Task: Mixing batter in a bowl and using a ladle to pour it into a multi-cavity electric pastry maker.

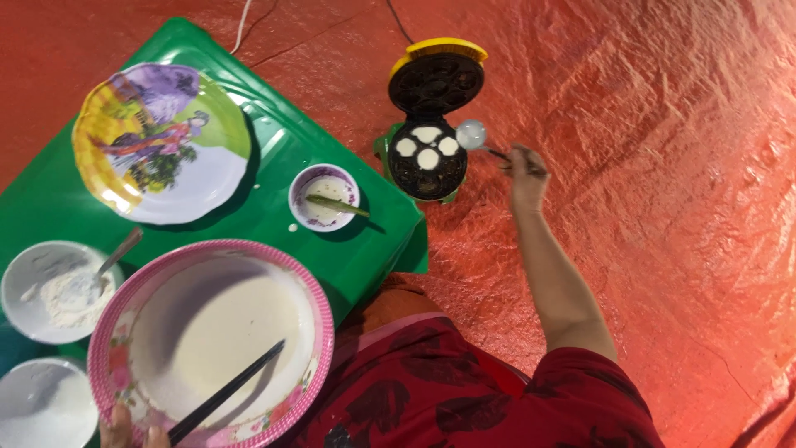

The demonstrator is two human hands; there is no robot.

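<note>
My right hand (526, 172) is stretched out and grips the handle of a small ladle (472, 134), whose bowl hovers at the right edge of an open yellow-lidded mould maker (428, 159). Several of its round cavities hold white batter. My left hand (126, 429) shows only at the bottom edge, holding the rim of a big pink-rimmed bowl of white batter (211, 332), near the end of a dark stick (228, 392) that rests in the bowl.
A green tray table (274, 145) carries a colourful picture plate (162, 141), a small purple-rimmed bowl with a stick (324, 196), and a white bowl of flour with a spoon (58, 290). Another white bowl (43, 405) sits at bottom left. Red sheeting (647, 166) covers the floor.
</note>
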